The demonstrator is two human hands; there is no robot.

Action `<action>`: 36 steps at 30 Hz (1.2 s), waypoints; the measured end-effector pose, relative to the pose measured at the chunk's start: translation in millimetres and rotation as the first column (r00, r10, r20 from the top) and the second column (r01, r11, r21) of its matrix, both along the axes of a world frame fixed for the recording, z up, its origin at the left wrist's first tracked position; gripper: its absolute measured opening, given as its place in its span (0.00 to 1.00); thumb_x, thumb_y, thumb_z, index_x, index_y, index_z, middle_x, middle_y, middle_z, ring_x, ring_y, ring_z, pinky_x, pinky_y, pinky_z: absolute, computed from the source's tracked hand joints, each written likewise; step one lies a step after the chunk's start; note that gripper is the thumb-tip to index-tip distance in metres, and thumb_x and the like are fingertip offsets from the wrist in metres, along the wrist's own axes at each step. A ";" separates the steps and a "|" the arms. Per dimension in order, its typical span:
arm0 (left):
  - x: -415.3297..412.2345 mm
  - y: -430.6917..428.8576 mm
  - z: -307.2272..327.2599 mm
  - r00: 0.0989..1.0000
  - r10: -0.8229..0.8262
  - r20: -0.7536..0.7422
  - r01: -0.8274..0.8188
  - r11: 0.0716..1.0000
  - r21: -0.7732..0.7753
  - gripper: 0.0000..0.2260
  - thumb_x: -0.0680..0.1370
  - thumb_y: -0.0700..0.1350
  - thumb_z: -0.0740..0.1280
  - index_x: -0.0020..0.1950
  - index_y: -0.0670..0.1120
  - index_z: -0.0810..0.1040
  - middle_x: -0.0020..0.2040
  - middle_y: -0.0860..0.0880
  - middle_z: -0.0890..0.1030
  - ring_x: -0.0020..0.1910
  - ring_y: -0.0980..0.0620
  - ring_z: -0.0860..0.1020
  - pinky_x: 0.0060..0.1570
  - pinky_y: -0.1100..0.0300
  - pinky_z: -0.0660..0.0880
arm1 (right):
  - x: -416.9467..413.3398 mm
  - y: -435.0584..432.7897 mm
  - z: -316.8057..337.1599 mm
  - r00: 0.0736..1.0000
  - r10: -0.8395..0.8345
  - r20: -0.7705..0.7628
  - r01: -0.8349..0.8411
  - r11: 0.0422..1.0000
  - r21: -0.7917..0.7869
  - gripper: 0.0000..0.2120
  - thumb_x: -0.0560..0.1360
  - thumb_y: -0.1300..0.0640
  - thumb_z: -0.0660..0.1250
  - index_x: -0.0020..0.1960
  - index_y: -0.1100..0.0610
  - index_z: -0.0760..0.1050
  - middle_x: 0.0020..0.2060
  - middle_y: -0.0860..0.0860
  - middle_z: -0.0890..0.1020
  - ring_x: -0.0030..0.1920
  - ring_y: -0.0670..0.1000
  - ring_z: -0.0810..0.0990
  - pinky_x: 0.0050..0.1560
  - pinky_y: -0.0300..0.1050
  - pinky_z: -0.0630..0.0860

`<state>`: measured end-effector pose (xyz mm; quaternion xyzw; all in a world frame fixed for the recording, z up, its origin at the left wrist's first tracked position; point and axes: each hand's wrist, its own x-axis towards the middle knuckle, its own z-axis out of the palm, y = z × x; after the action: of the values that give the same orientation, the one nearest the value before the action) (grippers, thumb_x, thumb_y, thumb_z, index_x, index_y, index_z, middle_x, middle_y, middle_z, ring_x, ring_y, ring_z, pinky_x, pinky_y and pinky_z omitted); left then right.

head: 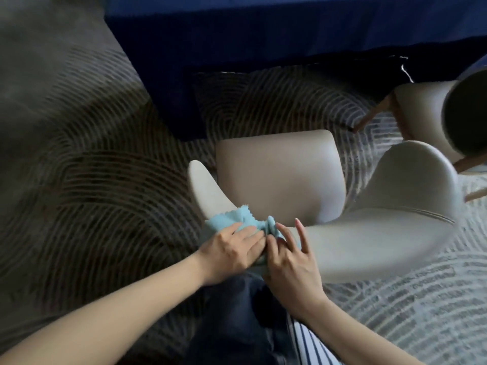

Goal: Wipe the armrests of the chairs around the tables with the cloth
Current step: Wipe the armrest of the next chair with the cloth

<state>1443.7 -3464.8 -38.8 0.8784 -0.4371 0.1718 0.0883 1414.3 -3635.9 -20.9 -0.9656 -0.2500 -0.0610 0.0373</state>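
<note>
A beige upholstered chair (279,175) stands in front of me, seen from above and behind its curved back. Its left armrest (208,188) juts toward the upper left. A light blue cloth (232,216) lies bunched over the base of that armrest. My left hand (232,248) presses flat on the cloth. My right hand (290,256) pinches a fold of the same cloth with thumb and forefinger, its other fingers spread over the chair's back. The chair's right armrest (411,177) curves up on the right.
A table under a dark blue cloth (263,35) stands just beyond the chair. A second beige chair (427,111) with wooden legs is at the upper right. Patterned carpet (92,167) covers the floor. My dark trousers and striped shirt fill the bottom centre.
</note>
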 end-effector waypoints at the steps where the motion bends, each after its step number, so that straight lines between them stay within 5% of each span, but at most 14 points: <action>1: 5.4 10.7 -0.2 1.000 -0.026 0.004 0.026 1.000 0.001 0.09 0.80 0.38 0.57 0.56 0.40 0.74 0.48 0.45 0.83 0.48 0.48 0.82 0.47 0.53 0.79 | 2.2 11.1 -0.8 1.000 -0.012 0.001 0.012 1.000 0.007 0.17 0.66 0.60 0.62 0.52 0.67 0.77 0.39 0.57 0.81 0.56 0.60 0.80 0.70 0.60 0.57; 4: 26.5 40.5 1.9 0.994 -0.110 0.010 0.110 0.994 0.011 0.12 0.81 0.38 0.54 0.54 0.41 0.77 0.49 0.46 0.82 0.48 0.48 0.81 0.47 0.53 0.78 | 7.2 45.4 -0.8 0.996 -0.075 -0.047 0.076 0.997 0.006 0.18 0.68 0.61 0.55 0.53 0.67 0.73 0.43 0.60 0.81 0.55 0.62 0.79 0.68 0.59 0.59; 7: 49.4 69.1 -3.4 0.982 -0.191 0.011 0.191 0.981 -0.014 0.13 0.80 0.38 0.55 0.52 0.42 0.81 0.50 0.46 0.82 0.50 0.48 0.81 0.47 0.53 0.78 | 15.4 78.6 -4.8 0.986 -0.154 -0.063 0.152 0.988 -0.036 0.20 0.65 0.62 0.64 0.56 0.69 0.73 0.47 0.62 0.81 0.56 0.64 0.79 0.68 0.59 0.59; 12: 82.7 99.0 -19.6 0.964 -0.264 0.011 0.265 0.962 -0.067 0.10 0.78 0.37 0.61 0.51 0.41 0.82 0.50 0.47 0.83 0.51 0.49 0.81 0.51 0.53 0.77 | 34.9 120.0 -14.3 0.953 -0.295 -0.072 0.284 0.950 -0.130 0.15 0.67 0.65 0.59 0.50 0.68 0.76 0.39 0.60 0.80 0.50 0.62 0.80 0.65 0.58 0.67; 16: 99.3 110.0 -28.0 0.956 -0.294 0.000 0.293 0.952 -0.093 0.10 0.78 0.37 0.60 0.51 0.40 0.81 0.48 0.46 0.83 0.51 0.49 0.81 0.51 0.53 0.77 | 50.3 140.8 -12.9 0.924 -0.359 -0.132 0.342 0.929 -0.140 0.12 0.60 0.66 0.63 0.42 0.64 0.76 0.30 0.56 0.74 0.34 0.58 0.77 0.42 0.55 0.78; 20: 117.6 120.6 -32.8 0.951 -0.310 0.008 0.308 0.943 -0.129 0.06 0.77 0.36 0.62 0.53 0.40 0.74 0.46 0.47 0.83 0.49 0.50 0.82 0.50 0.54 0.77 | 70.8 158.9 -10.3 0.905 -0.374 -0.204 0.373 0.927 -0.045 0.14 0.52 0.68 0.70 0.36 0.61 0.73 0.25 0.54 0.72 0.25 0.54 0.72 0.24 0.44 0.69; 28: 149.6 142.1 -48.6 0.954 -0.297 0.047 0.301 0.949 -0.092 0.06 0.77 0.37 0.64 0.52 0.43 0.77 0.47 0.50 0.84 0.51 0.52 0.82 0.51 0.54 0.78 | 100.7 184.7 -19.2 0.906 -0.395 -0.155 0.401 0.916 0.010 0.13 0.49 0.66 0.68 0.32 0.59 0.70 0.22 0.53 0.70 0.21 0.53 0.69 0.28 0.40 0.61; 33: 171.0 156.4 -56.7 0.959 -0.278 0.053 0.281 0.957 -0.073 0.06 0.76 0.35 0.64 0.50 0.42 0.79 0.44 0.49 0.83 0.47 0.51 0.82 0.48 0.54 0.79 | 122.7 203.6 -30.6 0.898 -0.416 -0.145 0.428 0.902 0.062 0.17 0.48 0.65 0.64 0.31 0.55 0.59 0.21 0.50 0.62 0.23 0.50 0.56 0.29 0.41 0.58; 36: 179.2 163.3 -59.1 0.971 -0.234 0.049 0.236 0.971 -0.031 0.08 0.76 0.35 0.62 0.50 0.43 0.79 0.42 0.51 0.83 0.45 0.52 0.83 0.49 0.54 0.79 | 138.8 212.8 -31.2 0.875 -0.449 -0.181 0.450 0.892 -0.040 0.17 0.51 0.64 0.67 0.32 0.55 0.60 0.23 0.49 0.62 0.24 0.50 0.56 0.32 0.42 0.59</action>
<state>1622.9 -3301.5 -97.9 0.8147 -0.5366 0.1879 0.1139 1553.1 -3423.0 -52.1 -0.9986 -0.0144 0.0215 0.0468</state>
